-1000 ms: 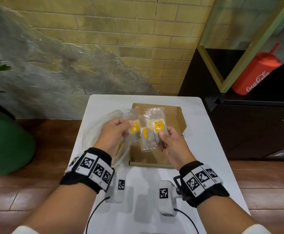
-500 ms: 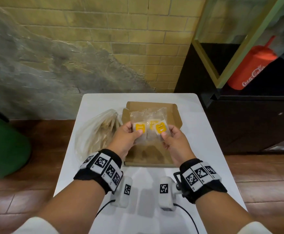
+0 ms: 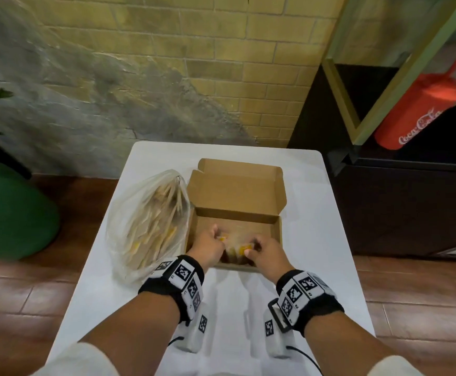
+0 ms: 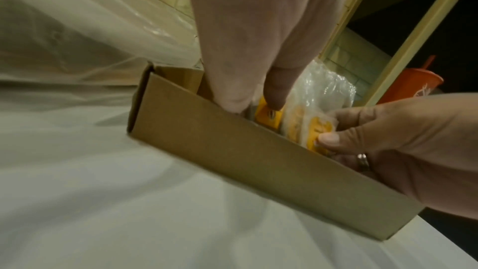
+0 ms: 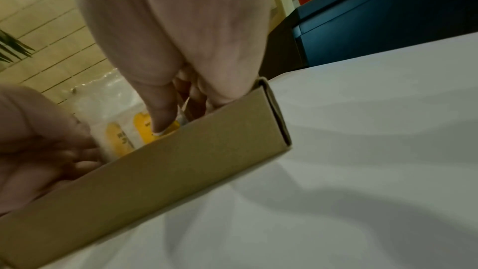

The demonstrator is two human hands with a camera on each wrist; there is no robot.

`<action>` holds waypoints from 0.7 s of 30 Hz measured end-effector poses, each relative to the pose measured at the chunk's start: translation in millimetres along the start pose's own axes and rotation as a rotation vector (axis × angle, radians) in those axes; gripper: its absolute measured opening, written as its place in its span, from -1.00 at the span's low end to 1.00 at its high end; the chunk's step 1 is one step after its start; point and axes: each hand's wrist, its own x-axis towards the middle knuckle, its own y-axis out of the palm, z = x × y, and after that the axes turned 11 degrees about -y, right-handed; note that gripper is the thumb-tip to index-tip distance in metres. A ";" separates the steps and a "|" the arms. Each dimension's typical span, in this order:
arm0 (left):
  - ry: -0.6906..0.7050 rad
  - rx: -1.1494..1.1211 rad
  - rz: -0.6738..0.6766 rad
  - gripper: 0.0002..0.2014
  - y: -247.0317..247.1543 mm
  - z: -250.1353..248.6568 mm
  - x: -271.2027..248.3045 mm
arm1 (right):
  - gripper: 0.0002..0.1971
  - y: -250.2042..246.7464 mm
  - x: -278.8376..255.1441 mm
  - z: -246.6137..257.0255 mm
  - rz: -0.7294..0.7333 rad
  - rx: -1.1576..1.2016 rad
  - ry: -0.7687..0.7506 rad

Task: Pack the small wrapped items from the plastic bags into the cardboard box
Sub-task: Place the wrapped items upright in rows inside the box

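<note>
An open cardboard box [image 3: 237,191] sits mid-table with its lid folded back. Both hands are down inside its near end. My left hand [image 3: 212,245] pinches the left side of a bunch of small clear-wrapped items with yellow labels [image 4: 269,115]. My right hand [image 3: 264,251] pinches the right side of the same wrapped items [image 5: 145,130]. The items stand low against the box's near wall [image 4: 232,150]. Left of the box lies a clear plastic bag [image 3: 148,226] full of more pale wrapped items.
The white table [image 3: 316,240] has bare surface to the right of the box and at the near edge. A green pot [image 3: 12,213] stands on the floor at left. A dark cabinet [image 3: 411,207] with a red Coca-Cola container [image 3: 422,112] is at right.
Both hands have lowered the bunch of wrapped items from above the box down into its near end. The head view has tilted down.
</note>
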 end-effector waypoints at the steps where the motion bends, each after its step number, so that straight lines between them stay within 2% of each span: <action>1: 0.001 -0.003 -0.014 -0.74 1.4 -2.5 -3.0 | -0.89 -0.9 -0.4 -1.4 -0.005 0.006 0.006; 5: 0.027 0.059 -0.067 -0.70 6.8 -4.6 -8.1 | -0.86 -6.3 -1.7 -6.2 -0.048 -0.026 0.024; 8: 0.118 0.056 -0.122 -0.69 2.7 -14.5 -12.6 | -0.80 -16.6 -0.6 -2.0 -0.104 0.032 0.021; 12: 0.286 0.279 -0.255 -0.68 -14.1 -44.2 -20.4 | -0.87 -52.9 10.7 19.1 -0.187 -0.108 -0.126; 14: 0.352 0.480 -0.266 -0.66 -20.1 -57.7 -21.6 | -0.88 -69.2 14.6 33.2 -0.117 -0.286 -0.222; 16: 0.381 0.763 -0.234 -0.63 -19.9 -64.9 -20.0 | -0.76 -72.9 18.5 39.6 0.029 -0.522 -0.295; 18: 0.379 1.000 -0.201 -0.60 -17.2 -63.5 -16.7 | -0.75 -65.3 20.4 36.5 0.178 -0.713 -0.305; 21: 0.332 1.153 -0.189 -0.57 -18.5 -58.0 -9.6 | -0.72 -55.9 21.6 28.3 0.284 -0.842 -0.277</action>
